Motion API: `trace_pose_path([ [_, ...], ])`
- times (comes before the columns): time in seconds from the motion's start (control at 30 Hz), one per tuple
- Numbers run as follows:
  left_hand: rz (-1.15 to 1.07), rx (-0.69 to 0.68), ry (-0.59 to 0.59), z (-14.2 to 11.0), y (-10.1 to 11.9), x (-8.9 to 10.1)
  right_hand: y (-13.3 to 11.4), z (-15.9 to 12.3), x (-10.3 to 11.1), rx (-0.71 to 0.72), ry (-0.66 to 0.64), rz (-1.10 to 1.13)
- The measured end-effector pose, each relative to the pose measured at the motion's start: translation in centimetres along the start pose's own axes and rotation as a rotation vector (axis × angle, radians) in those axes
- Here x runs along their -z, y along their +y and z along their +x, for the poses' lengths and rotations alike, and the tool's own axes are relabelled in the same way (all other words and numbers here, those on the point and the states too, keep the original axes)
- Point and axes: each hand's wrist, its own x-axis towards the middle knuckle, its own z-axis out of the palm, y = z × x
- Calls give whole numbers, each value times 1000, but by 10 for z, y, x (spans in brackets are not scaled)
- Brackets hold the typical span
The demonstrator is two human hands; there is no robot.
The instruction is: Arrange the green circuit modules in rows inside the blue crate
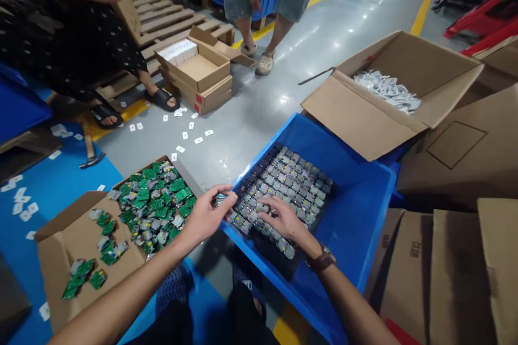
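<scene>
Modules (297, 175): grey-topped PCBs, sq-ish, yellow specks, tight rows in blue plastic bin (356, 210), ctr.
Axis: rows run diag., near L to far R, approx. along bin's L wall; grey faces up; single-unit long axis unclear.
L hand (206, 214): fingers curled, grasping small PCB stack (220, 199) by bin's L rim.
R hand (284, 219): fingers half-bent over rows; can't tell if gripping.
L side: cardboard tray (56, 232) w/ jumbled green PCBs (151, 194).
Far R: open carton (437, 73) w/ white parts (386, 90).

Pretty decent indoor light tbh, glare streaks on the shiny grey floor (324, 38), darker shadows inside the blue plastic bin (356, 226). Edges look stretched, and the background's kinda soft.
</scene>
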Motion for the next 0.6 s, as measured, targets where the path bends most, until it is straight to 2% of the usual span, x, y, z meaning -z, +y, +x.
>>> trace_pose_path([
  [0.1,-13,61,8,-7,-9,3,42,-9,-18,-131,-219,-297],
  [0.17,-3,84,3,-12,-13,6,61,-15,-38,-186,-284,-345],
  [0.3,4,99,12,-17,-14,12,84,-22,-74,-231,-274,-174],
  [0.43,24,105,27,-18,-13,13,94,-23,-93,-379,-249,71],
  [0.5,41,108,27,-18,-13,14,94,-25,-95,-401,-245,69],
  [0.6,53,102,24,-19,-15,14,90,-29,-92,-305,-255,-105],
])
